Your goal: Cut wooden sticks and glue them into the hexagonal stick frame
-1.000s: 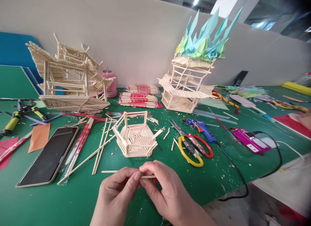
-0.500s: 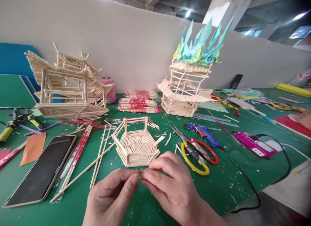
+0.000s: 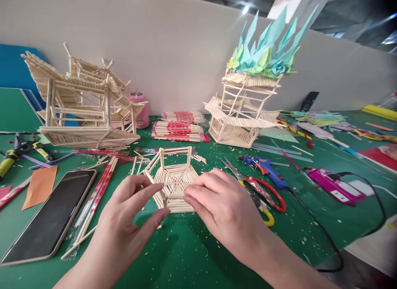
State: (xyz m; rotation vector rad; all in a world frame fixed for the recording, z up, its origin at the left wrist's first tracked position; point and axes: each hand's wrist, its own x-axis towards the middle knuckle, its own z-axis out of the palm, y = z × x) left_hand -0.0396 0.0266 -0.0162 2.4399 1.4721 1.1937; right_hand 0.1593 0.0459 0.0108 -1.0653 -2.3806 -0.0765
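A small hexagonal frame of wooden sticks (image 3: 176,204), with a floor of sticks and low posts, stands on the green table in front of me. My left hand (image 3: 133,214) is at its near left side, thumb and index finger spread apart. On the near right, my right hand (image 3: 223,206) is pinched closed over the frame's edge. Its fingertips hide whatever they hold. Scissors (image 3: 266,193) with red and yellow handles lie just beyond my right hand, partly covered by it.
A large stick house (image 3: 89,111) stands back left, and a stick tower (image 3: 245,111) topped with blue paper leaves back right. Between them lie bundled sticks (image 3: 178,131). A phone (image 3: 49,214) lies left; a blue glue gun (image 3: 266,169) and purple power strip (image 3: 335,185) lie right.
My hands, pinched together in front of the frame before, have moved apart and forward to it. The left fingers have opened. The view has shifted slightly.
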